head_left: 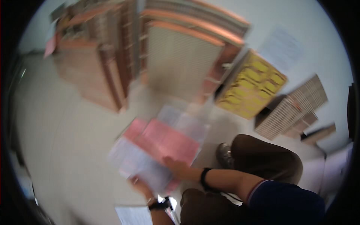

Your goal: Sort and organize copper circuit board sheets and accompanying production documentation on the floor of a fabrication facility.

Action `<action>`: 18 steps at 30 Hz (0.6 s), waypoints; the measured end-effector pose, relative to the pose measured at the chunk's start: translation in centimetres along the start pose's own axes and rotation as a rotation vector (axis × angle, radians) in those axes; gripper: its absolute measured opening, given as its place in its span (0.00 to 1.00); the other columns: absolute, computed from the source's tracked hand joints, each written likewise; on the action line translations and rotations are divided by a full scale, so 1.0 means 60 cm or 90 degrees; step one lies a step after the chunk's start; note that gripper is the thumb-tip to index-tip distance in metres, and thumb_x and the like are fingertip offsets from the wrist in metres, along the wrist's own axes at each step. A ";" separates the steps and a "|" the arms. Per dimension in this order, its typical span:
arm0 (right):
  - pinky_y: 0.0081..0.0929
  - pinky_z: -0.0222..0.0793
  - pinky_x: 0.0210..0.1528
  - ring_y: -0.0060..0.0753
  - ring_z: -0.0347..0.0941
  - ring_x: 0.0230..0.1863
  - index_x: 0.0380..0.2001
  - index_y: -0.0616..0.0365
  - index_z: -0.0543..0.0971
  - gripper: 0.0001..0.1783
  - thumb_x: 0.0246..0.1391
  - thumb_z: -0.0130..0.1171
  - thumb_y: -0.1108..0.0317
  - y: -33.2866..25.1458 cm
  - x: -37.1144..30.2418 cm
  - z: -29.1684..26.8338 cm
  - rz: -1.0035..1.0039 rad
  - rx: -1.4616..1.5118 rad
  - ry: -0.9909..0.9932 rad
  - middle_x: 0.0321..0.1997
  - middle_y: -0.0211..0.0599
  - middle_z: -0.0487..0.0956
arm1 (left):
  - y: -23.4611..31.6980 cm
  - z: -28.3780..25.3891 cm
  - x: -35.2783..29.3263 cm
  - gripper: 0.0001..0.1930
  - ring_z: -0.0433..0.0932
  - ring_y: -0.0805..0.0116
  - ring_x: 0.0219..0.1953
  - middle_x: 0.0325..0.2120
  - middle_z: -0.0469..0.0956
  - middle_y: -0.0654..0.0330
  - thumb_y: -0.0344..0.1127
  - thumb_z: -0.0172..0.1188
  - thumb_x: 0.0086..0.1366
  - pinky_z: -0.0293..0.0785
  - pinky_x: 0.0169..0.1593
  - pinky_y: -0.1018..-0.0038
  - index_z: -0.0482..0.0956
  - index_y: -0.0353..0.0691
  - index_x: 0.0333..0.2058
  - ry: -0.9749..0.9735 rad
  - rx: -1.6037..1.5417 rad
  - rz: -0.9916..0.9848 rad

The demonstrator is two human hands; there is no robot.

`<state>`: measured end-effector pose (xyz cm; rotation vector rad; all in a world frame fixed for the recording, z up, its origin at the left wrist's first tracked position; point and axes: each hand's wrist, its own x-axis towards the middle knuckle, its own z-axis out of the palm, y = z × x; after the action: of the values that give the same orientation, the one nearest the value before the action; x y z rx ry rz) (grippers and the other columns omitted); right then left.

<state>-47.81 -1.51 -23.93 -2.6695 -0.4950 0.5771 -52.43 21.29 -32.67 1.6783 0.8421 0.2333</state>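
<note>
A loose stack of pink and white paper sheets (170, 140) is spread in front of me, blurred by motion. My left hand (141, 188) grips the near left edge of the stack, beside a white sheet. From the right, my right hand (178, 168) reaches over the stack's near right edge, its thumb side lying on the pink paper and the other fingers hidden or smeared. Dark bands circle both wrists. Print on the sheets is too blurred to make out.
Brown framed panels (183, 56) lean against the wall, with more upright panels (90, 71) at the far left. A yellow patterned board (253, 86) and slatted brown pieces (288, 112) stand at the right. Another white sheet (133, 215) lies near my left forearm. My bent knee (266, 157) is at the right.
</note>
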 end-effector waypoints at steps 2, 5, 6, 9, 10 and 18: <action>0.46 0.70 0.37 0.51 0.73 0.40 0.63 0.55 0.46 0.36 0.50 0.43 0.68 0.034 -0.013 0.029 -0.012 -0.137 -0.081 0.64 0.54 0.50 | 0.108 -0.052 0.008 0.19 0.70 0.55 0.46 0.45 0.70 0.49 0.36 0.51 0.62 0.65 0.51 0.67 0.66 0.32 0.50 0.123 0.239 0.152; 0.45 0.70 0.41 0.55 0.73 0.42 0.63 0.55 0.42 0.42 0.48 0.51 0.67 0.047 -0.029 -0.025 -0.009 0.114 -0.236 0.65 0.58 0.46 | 0.274 -0.157 -0.021 0.09 0.69 0.63 0.29 0.27 0.74 0.52 0.28 0.50 0.63 0.69 0.34 0.69 0.71 0.27 0.37 0.144 0.348 0.328; 0.45 0.69 0.43 0.57 0.72 0.43 0.63 0.55 0.41 0.44 0.47 0.53 0.66 0.066 -0.020 -0.010 -0.073 0.053 -0.214 0.66 0.57 0.44 | 0.321 -0.179 -0.030 0.11 0.71 0.61 0.29 0.28 0.76 0.50 0.30 0.51 0.63 0.70 0.35 0.68 0.71 0.26 0.39 0.141 0.374 0.472; 0.42 0.64 0.52 0.55 0.65 0.53 0.64 0.54 0.40 0.51 0.41 0.59 0.70 0.012 -0.027 -0.188 -0.146 0.299 -0.044 0.67 0.52 0.41 | 0.487 -0.228 -0.096 0.09 0.74 0.54 0.32 0.30 0.75 0.44 0.27 0.53 0.61 0.72 0.39 0.68 0.72 0.27 0.38 0.063 0.537 0.552; 0.40 0.61 0.55 0.54 0.61 0.57 0.64 0.54 0.40 0.53 0.38 0.61 0.71 0.012 -0.038 -0.254 -0.196 0.347 0.055 0.68 0.51 0.40 | 0.537 -0.220 -0.127 0.09 0.74 0.54 0.32 0.30 0.76 0.45 0.26 0.53 0.61 0.71 0.39 0.68 0.72 0.27 0.38 -0.020 0.507 0.591; 0.30 0.67 0.44 0.38 0.73 0.41 0.45 0.58 0.74 0.22 0.51 0.57 0.56 0.215 -0.266 -0.629 -0.195 0.293 0.098 0.41 0.45 0.77 | 0.651 0.021 -0.220 0.04 0.65 0.76 0.24 0.24 0.67 0.63 0.27 0.52 0.59 0.63 0.26 0.77 0.68 0.34 0.32 -0.478 0.247 0.523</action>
<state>-41.16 -29.52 7.94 -2.1295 -0.6257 0.3393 -45.50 9.78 6.31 2.1829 -0.4148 -0.0270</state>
